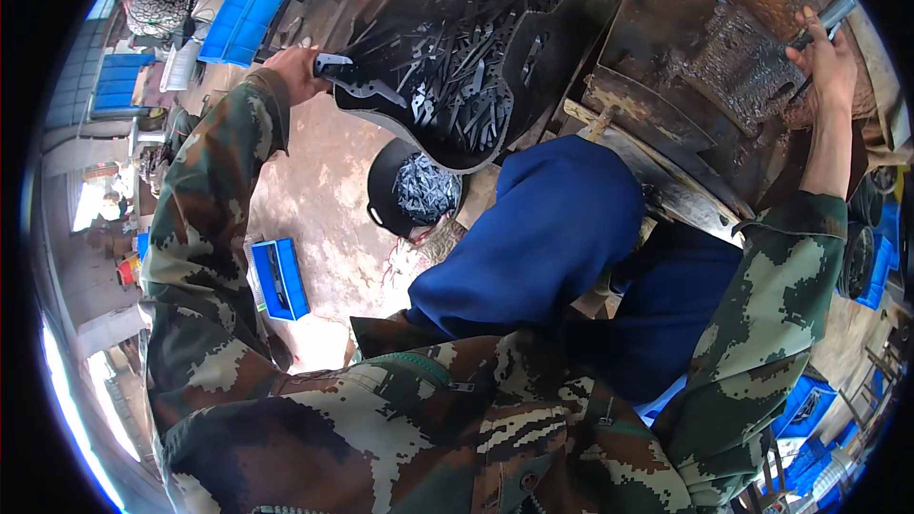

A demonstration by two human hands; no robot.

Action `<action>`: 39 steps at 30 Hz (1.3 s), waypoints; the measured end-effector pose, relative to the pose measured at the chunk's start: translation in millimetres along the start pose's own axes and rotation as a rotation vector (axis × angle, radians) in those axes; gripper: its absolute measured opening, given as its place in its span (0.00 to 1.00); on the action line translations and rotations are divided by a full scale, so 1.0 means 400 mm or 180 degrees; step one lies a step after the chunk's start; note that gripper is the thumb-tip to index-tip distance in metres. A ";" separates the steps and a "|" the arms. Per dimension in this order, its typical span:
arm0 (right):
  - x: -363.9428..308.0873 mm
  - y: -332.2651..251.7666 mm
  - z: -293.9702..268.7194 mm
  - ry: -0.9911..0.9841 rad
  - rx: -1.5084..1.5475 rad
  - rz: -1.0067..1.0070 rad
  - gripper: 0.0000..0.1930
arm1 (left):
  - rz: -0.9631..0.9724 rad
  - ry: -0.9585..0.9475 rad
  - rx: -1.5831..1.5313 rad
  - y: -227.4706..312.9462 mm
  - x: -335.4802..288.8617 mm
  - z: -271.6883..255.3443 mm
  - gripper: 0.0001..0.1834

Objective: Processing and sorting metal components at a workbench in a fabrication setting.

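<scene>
Left hand – fingers clenched on the end of a flat metal piece, at the left edge of the black basin. Metal strips lie heaped in that basin; can't tell if the notched shape beyond the fingers is the same piece. Right hand grasps a grey tool with a round end, above the pitted block; its exact kind is unclear.

To handle this well, I'd say: pinch the flat faces, keep fingertips off the edges, lift clear of the heap so nothing snags, and hold the tool firmly but loose at the wrist.

Pose: left arm out to the left, elbow bent, sleeve to the wrist. Right arm reaches forward and right – forearm bare, hand higher in view than the elbow.
</scene>
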State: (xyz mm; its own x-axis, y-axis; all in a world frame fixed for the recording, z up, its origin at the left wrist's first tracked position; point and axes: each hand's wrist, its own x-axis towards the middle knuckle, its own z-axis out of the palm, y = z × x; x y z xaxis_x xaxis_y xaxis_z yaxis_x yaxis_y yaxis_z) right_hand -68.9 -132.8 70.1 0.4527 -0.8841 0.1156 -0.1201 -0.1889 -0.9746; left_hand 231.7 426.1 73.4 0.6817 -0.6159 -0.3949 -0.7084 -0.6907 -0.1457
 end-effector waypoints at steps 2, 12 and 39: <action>0.019 0.015 -0.019 -0.0028 -0.0260 0.0035 0.17 | 0.0137 0.0028 -0.0735 0.002 0.005 -0.009 0.16; -0.007 -0.014 -0.004 0.0032 -0.0491 0.0006 0.21 | 0.0855 0.0276 -0.2116 0.006 0.218 0.109 0.16; -0.031 -0.033 0.007 0.0085 -0.0484 -0.0032 0.18 | 0.0412 0.0648 -0.2132 0.226 0.308 0.114 0.25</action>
State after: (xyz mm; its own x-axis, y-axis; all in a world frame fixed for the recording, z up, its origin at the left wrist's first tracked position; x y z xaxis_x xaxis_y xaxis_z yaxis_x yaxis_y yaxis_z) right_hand -70.6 -118.2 80.9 0.4312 -0.8925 0.1322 -0.2491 -0.2586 -0.9333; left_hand 243.1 305.1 -29.9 0.6667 -0.7222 -0.1845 -0.5658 -0.6514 0.5055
